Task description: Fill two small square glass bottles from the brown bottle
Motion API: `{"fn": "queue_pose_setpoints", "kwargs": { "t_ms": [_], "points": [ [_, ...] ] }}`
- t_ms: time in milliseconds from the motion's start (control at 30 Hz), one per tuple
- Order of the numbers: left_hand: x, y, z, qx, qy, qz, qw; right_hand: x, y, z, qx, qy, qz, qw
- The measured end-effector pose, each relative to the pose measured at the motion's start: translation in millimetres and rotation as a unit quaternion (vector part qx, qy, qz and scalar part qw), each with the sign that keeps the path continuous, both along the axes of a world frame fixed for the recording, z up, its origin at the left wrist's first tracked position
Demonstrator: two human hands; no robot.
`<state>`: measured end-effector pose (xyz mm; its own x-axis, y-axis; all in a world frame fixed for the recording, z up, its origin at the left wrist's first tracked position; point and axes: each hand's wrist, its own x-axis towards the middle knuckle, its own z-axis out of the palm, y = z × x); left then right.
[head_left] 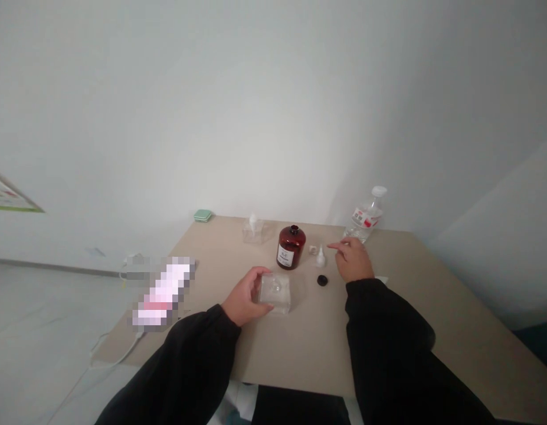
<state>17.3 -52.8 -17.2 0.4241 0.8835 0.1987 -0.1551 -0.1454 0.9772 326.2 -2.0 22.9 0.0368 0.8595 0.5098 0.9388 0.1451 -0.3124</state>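
My left hand (247, 297) grips a clear, square glass bottle (278, 295) by its left side, thumb in front and fingers behind. The bottle's round opening faces up. Just behind it stands a brown-red round bottle (291, 247) with a white label and an uncapped neck. My right hand (353, 260) hovers at the right with its index finger stretched out to the left and nothing visible in it. Near that fingertip is a white pointed nozzle cap (320, 257), standing upright. Beside the nozzle lies a small whitish piece (313, 249), and closer to me a black round cap (322, 280).
A second clear square bottle (253, 231) with a white tip stands at the back. Behind my right hand is a plastic water bottle (366, 217). A green case (203, 215) sits at the back left corner. A lit phone (164, 292) with a cable lies along the table's left edge.
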Motion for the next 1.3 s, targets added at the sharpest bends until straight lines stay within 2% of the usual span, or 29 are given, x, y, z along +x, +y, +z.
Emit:
{"fn": "queue_pose_setpoints", "kwargs": {
  "t_ms": [133,267,500,833,1033,1300],
  "points": [
    [0.0,-0.3,0.5,0.003,0.003,0.0,1.0,-11.9,0.8,-2.5,-0.093,-0.123,0.049,0.987],
    [0.1,-0.4,0.2,0.001,0.007,0.005,1.0,-18.4,1.5,-5.8,-0.128,-0.163,0.055,0.977],
    [0.0,0.5,-1.1,0.001,0.012,-0.008,1.0,-16.2,3.9,-13.2,-0.151,-0.162,0.04,0.974],
    [-0.6,1.4,-2.5,-0.003,0.02,-0.023,1.0,-15.4,3.7,-14.5,-0.169,-0.146,0.034,0.974],
    [-0.2,0.3,2.4,-0.015,0.037,-0.026,0.999,-17.1,2.3,-12.7,-0.174,-0.152,0.031,0.972],
    [0.9,0.6,1.3,-0.025,0.021,-0.037,0.999,-17.3,1.2,-11.0,-0.185,-0.153,0.026,0.97]
  ]
}}
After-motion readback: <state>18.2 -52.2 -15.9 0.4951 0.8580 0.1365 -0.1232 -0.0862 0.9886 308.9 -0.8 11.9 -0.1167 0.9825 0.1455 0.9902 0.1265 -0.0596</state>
